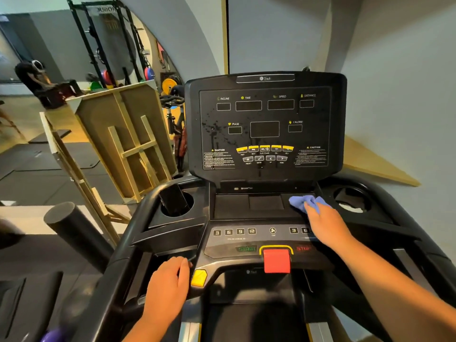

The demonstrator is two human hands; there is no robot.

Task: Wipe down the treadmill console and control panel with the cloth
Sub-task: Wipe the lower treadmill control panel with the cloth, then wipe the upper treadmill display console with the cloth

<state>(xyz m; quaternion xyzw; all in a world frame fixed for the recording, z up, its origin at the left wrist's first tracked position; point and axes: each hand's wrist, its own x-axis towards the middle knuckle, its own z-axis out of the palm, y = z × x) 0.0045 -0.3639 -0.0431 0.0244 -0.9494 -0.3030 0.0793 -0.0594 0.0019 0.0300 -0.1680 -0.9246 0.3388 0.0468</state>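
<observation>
Upright display panel (265,127) walls off the tray (232,206) behind

Right hand (325,224) hides part of the cloth (302,201); caution text (218,160) is unreadable.

Head view, close above the treadmill console (265,124)
</observation>
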